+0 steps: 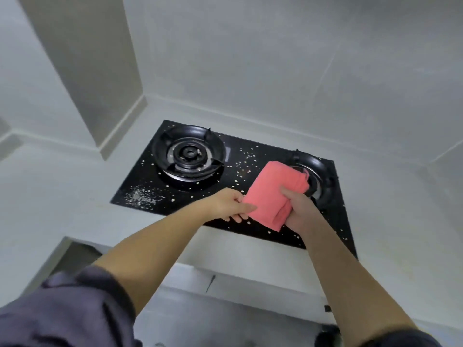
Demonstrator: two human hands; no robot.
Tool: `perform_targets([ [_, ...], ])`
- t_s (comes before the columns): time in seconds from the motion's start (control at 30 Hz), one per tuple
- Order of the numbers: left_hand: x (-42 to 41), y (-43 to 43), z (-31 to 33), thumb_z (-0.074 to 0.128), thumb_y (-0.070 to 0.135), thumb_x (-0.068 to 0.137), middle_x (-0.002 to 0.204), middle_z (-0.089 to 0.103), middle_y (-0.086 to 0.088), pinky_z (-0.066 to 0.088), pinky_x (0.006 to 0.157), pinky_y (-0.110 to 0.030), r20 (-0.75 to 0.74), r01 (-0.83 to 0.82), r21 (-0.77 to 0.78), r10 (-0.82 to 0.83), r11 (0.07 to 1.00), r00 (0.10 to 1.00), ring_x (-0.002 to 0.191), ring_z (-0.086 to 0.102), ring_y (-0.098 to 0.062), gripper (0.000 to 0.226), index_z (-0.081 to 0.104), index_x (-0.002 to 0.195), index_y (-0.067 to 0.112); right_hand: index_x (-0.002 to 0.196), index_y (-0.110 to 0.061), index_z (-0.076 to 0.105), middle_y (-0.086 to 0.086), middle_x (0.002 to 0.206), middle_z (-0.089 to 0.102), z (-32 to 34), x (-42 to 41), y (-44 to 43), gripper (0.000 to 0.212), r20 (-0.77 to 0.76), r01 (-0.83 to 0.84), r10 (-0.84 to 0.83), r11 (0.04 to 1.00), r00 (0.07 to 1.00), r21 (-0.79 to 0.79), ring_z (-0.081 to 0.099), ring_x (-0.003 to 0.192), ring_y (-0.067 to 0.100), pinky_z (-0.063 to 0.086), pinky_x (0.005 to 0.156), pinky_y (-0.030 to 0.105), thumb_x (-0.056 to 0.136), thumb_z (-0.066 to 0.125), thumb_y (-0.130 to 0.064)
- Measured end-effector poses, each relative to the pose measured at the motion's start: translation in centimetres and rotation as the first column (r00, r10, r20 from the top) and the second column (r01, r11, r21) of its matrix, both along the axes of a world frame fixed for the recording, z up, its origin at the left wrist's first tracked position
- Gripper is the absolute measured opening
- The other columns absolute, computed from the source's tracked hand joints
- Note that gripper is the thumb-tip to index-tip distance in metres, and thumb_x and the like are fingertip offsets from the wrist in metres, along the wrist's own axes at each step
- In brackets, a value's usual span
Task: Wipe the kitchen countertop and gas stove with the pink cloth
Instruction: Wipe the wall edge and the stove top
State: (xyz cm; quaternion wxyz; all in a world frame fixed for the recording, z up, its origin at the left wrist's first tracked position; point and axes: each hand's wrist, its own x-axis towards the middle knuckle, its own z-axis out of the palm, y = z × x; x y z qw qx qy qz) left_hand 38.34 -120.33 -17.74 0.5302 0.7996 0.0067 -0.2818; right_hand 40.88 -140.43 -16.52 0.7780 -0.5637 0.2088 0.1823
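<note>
Together left fingers (241, 217), right fingers (287, 192) pinch pink cloth (269, 189).

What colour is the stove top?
Glossy black, speckled with pale crumbs; the stove top shows clearly in the head view.

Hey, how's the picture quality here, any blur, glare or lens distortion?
Head view: soft, even light without hard shadows; wide-angle lens bends the countertop and wall lines; faint sheen on the black gas stove; pink cloth, left hand and right hand fairly sharp; bottom-left sleeve blurred.
</note>
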Motion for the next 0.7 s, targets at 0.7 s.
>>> perform_targets([
  [0.7,-6.9,36.5,-4.4,0.039,0.017,0.092,0.102,0.059,-0.011,0.047,0.075,-0.038,0.318,-0.540,0.663,0.458,0.519,0.830,0.090,0.053,-0.028,0.017,0.054,0.091,0.009,0.101,-0.006,0.062,0.011,0.095,0.066,-1.3,3.7,36.2,0.013,0.062,-0.408,0.442,0.866,0.895,-0.289,0.064,0.089,0.026,0.053,0.089,0.044,0.089,0.057,-0.005],
])
